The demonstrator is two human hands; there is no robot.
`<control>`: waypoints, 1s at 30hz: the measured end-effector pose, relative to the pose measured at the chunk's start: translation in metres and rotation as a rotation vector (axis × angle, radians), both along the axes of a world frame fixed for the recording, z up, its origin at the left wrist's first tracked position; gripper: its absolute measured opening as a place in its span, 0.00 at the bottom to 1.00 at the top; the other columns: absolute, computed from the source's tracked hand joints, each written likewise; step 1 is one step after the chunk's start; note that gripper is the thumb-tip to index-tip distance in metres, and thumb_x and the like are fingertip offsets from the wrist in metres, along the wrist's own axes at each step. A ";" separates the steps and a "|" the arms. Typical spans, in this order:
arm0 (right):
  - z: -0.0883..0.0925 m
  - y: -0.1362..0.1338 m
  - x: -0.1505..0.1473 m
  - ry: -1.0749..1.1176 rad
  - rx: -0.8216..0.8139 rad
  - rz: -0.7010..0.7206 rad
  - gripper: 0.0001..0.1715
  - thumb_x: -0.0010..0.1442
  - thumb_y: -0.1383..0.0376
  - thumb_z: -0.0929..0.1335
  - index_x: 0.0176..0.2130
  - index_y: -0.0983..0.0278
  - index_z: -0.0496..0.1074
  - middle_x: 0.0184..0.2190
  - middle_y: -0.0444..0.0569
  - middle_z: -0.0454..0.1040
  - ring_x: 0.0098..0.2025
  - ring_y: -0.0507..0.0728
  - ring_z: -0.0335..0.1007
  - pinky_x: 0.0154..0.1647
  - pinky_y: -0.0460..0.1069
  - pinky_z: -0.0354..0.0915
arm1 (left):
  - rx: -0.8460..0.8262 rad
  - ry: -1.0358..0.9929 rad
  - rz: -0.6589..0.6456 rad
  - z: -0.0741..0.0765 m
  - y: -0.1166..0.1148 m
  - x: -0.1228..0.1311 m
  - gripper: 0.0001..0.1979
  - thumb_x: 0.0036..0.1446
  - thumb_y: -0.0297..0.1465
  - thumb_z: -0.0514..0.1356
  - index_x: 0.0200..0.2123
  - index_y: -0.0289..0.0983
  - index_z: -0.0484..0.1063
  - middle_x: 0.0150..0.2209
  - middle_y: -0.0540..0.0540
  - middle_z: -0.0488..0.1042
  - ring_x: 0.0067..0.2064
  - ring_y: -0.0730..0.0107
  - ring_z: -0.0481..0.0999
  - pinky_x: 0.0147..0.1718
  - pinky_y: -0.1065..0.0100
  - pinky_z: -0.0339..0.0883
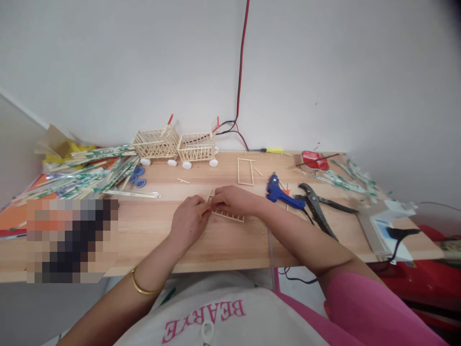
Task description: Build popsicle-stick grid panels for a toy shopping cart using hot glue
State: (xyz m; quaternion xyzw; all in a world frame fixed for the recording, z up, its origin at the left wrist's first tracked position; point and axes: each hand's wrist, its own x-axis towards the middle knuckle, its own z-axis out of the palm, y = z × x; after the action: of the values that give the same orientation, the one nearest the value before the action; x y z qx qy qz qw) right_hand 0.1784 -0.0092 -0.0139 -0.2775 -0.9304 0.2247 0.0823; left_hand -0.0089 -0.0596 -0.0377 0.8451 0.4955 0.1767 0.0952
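Note:
A small frame of thin wooden sticks (229,216) with short crossbars lies on the table in front of me, partly covered by my fingers. At its left end my left hand (190,219) is closed, fingertips pinched at the frame's edge. My right hand (232,199) reaches over it from the right, its fingers bent down and pressed together on the same end. Whatever small piece may sit between the fingertips is hidden. Behind the hands lies a plain rectangular stick frame (245,172), and a loose stick (183,180) rests to its left.
Two stick-built carts (154,144) with white wheels stand at the back. Wrapped chopsticks (104,168) pile up at left beside blue discs (139,182). A blue glue gun (284,194), black-handled pliers (317,209) and a white box (378,230) are at right.

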 end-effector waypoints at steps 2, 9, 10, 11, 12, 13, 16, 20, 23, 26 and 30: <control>0.001 -0.001 0.000 -0.016 0.012 -0.007 0.08 0.58 0.70 0.66 0.35 0.65 0.76 0.32 0.48 0.72 0.34 0.52 0.67 0.35 0.45 0.58 | 0.000 -0.005 0.000 0.000 0.000 0.000 0.10 0.59 0.30 0.54 0.34 0.39 0.76 0.34 0.45 0.71 0.38 0.65 0.69 0.38 0.65 0.63; 0.004 -0.001 0.000 -0.032 -0.022 -0.034 0.09 0.55 0.72 0.66 0.35 0.65 0.77 0.32 0.48 0.76 0.34 0.53 0.70 0.36 0.45 0.60 | 0.008 -0.003 -0.002 0.003 -0.003 -0.001 0.11 0.59 0.29 0.53 0.34 0.39 0.76 0.35 0.45 0.72 0.39 0.66 0.70 0.39 0.66 0.64; 0.007 0.000 0.001 -0.028 -0.035 -0.027 0.10 0.56 0.72 0.66 0.35 0.64 0.77 0.33 0.47 0.77 0.35 0.52 0.71 0.36 0.45 0.60 | 0.006 -0.001 -0.003 0.003 -0.004 -0.001 0.11 0.59 0.29 0.53 0.34 0.39 0.76 0.35 0.44 0.72 0.40 0.65 0.70 0.39 0.66 0.64; 0.011 0.000 0.003 -0.015 -0.046 -0.030 0.11 0.56 0.72 0.66 0.37 0.64 0.77 0.34 0.47 0.78 0.36 0.52 0.71 0.37 0.45 0.61 | 0.005 -0.004 -0.002 0.004 -0.005 -0.002 0.11 0.59 0.29 0.52 0.34 0.39 0.76 0.35 0.44 0.73 0.40 0.65 0.71 0.39 0.65 0.65; 0.017 0.000 0.006 0.006 -0.056 -0.045 0.12 0.56 0.73 0.65 0.38 0.64 0.77 0.35 0.47 0.78 0.37 0.52 0.72 0.38 0.45 0.61 | 0.004 -0.012 0.000 0.004 -0.005 -0.002 0.12 0.59 0.29 0.52 0.35 0.39 0.76 0.36 0.44 0.73 0.40 0.65 0.71 0.39 0.65 0.65; 0.023 -0.001 0.010 0.032 -0.062 -0.076 0.13 0.57 0.73 0.65 0.39 0.64 0.76 0.36 0.48 0.78 0.38 0.52 0.72 0.39 0.45 0.61 | 0.002 -0.029 0.004 0.005 -0.006 -0.003 0.12 0.59 0.29 0.51 0.36 0.39 0.76 0.36 0.44 0.74 0.40 0.65 0.72 0.39 0.65 0.65; 0.043 -0.007 0.028 0.104 -0.040 -0.217 0.13 0.58 0.72 0.64 0.40 0.64 0.76 0.38 0.48 0.78 0.38 0.53 0.71 0.40 0.46 0.62 | -0.008 -0.118 0.028 0.008 -0.008 -0.009 0.14 0.61 0.31 0.49 0.40 0.38 0.74 0.38 0.44 0.76 0.40 0.64 0.73 0.41 0.64 0.66; 0.056 -0.029 0.058 0.141 -0.035 -0.350 0.12 0.60 0.67 0.63 0.39 0.63 0.75 0.35 0.47 0.77 0.36 0.53 0.70 0.37 0.46 0.62 | -0.001 -0.197 0.138 0.012 -0.016 -0.027 0.15 0.61 0.34 0.48 0.36 0.36 0.74 0.34 0.43 0.78 0.37 0.62 0.75 0.38 0.64 0.66; 0.052 -0.050 0.077 0.123 -0.090 -0.420 0.11 0.60 0.65 0.63 0.39 0.62 0.75 0.34 0.47 0.77 0.34 0.53 0.70 0.34 0.46 0.61 | -0.035 -0.233 0.158 0.014 -0.025 -0.043 0.14 0.60 0.36 0.50 0.34 0.38 0.74 0.35 0.46 0.79 0.36 0.64 0.76 0.36 0.67 0.66; 0.044 -0.065 0.090 0.113 -0.135 -0.488 0.11 0.59 0.64 0.63 0.39 0.63 0.74 0.32 0.47 0.76 0.32 0.53 0.69 0.33 0.46 0.62 | -0.009 -0.222 0.183 0.020 -0.030 -0.053 0.15 0.60 0.38 0.50 0.30 0.38 0.72 0.30 0.47 0.77 0.32 0.66 0.75 0.32 0.69 0.64; 0.035 -0.072 0.100 0.162 -0.103 -0.575 0.12 0.61 0.63 0.62 0.38 0.62 0.74 0.34 0.48 0.76 0.34 0.54 0.70 0.35 0.47 0.63 | 0.075 -0.044 0.235 0.034 -0.017 -0.056 0.19 0.62 0.38 0.46 0.22 0.38 0.64 0.21 0.48 0.69 0.25 0.67 0.69 0.25 0.68 0.58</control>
State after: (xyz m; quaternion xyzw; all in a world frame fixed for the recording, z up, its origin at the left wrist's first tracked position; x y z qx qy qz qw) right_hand 0.2786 -0.0809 0.0209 -0.5148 -0.7914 0.2605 0.2022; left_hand -0.0654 -0.0765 -0.0035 0.7802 0.5817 0.2237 0.0531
